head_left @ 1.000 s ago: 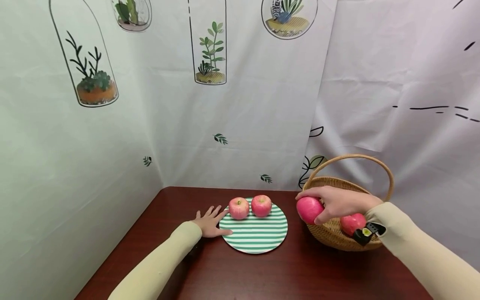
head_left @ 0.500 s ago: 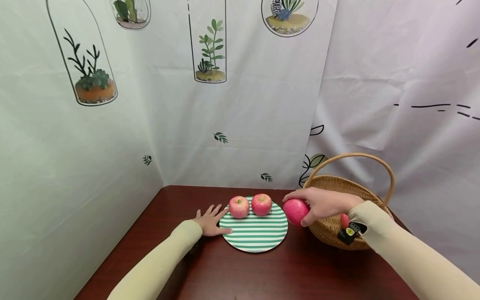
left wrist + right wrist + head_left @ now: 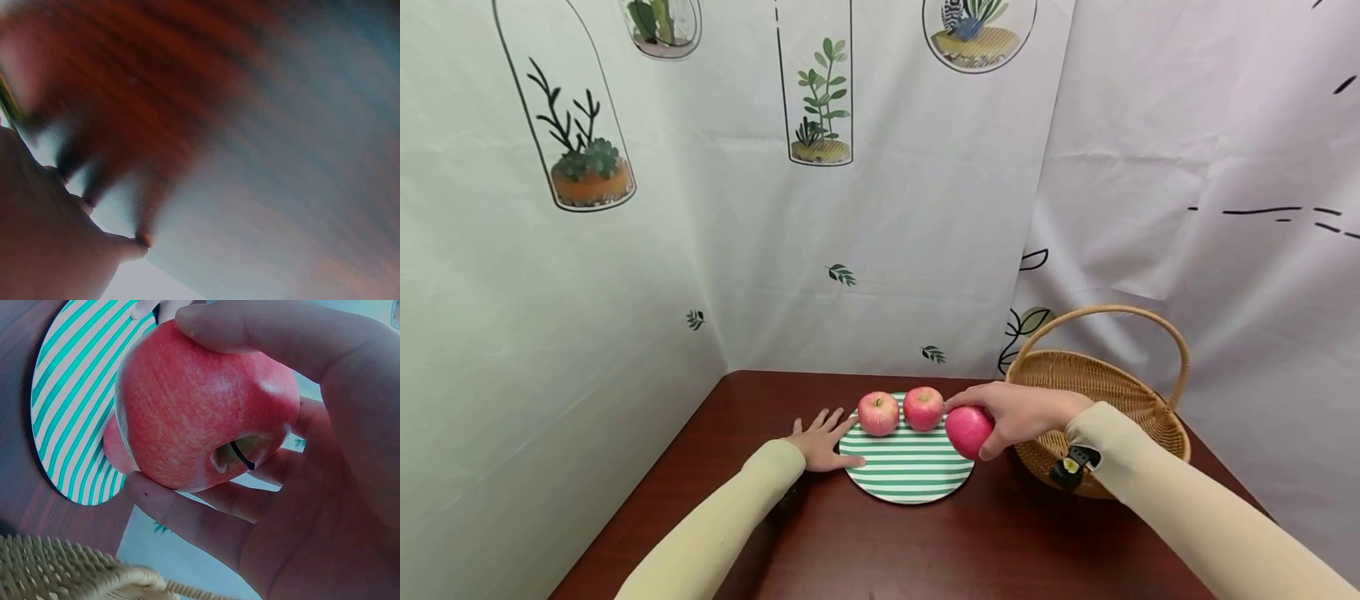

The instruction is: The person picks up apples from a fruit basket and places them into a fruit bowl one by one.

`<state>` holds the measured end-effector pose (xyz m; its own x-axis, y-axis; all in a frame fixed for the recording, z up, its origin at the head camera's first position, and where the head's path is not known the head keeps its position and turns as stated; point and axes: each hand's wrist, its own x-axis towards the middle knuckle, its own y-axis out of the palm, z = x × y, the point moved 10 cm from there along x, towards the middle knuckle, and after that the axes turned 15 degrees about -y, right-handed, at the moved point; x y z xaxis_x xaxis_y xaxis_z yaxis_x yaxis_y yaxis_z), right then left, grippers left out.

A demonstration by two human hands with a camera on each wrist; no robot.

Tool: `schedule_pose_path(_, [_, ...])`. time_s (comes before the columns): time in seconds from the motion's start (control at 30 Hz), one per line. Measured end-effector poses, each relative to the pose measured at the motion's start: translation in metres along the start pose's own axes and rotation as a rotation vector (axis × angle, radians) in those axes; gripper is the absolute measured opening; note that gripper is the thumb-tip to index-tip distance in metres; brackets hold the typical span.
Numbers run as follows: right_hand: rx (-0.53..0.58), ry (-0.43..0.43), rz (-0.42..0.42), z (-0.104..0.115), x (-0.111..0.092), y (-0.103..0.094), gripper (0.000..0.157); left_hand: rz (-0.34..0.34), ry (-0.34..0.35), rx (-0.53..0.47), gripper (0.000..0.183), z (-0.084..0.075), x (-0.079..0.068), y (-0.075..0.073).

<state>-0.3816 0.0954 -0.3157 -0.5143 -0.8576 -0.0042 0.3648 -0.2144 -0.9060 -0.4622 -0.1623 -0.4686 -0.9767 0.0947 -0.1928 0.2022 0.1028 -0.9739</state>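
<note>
My right hand (image 3: 1021, 412) grips a red apple (image 3: 968, 432) between thumb and fingers, over the right edge of a round green-and-white striped board (image 3: 910, 479). Seen from the right wrist, the held apple (image 3: 206, 412) shows its dark stem towards the palm. Two more apples sit side by side on the back of the board: a paler one (image 3: 877, 414) on the left and a redder one (image 3: 923, 408) on the right. My left hand (image 3: 822, 446) lies with fingers spread at the board's left edge, touching it. The left wrist view is dark and blurred.
A wicker basket (image 3: 1093, 367) with a tall arched handle stands right of the board, partly behind my right arm. The dark reddish-brown table (image 3: 865, 550) meets printed white cloth (image 3: 760, 325) at the back and left.
My right hand has carried the red apple leftwards from over the basket to the board's right edge. An apple seen in the basket earlier is now hidden by the arm. My left hand stays put.
</note>
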Motion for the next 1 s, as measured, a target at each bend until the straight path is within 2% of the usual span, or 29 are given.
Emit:
schedule_pose_path(0.5, [-0.033,-0.087,0.019,0.008,0.029,0.016,0.069,0.005,-0.002,-0.006,0.099,0.000,0.002,0.000])
schedule_pose_path(0.8, [-0.038,-0.067,0.059,0.004,0.045,0.028,0.064,0.001,-0.010,0.007,0.102,0.004,0.011,0.004])
schedule_pose_path(1.0, [-0.020,-0.037,0.077,0.001,0.054,0.037,0.064,0.002,-0.007,0.008,0.099,0.001,0.006,0.002])
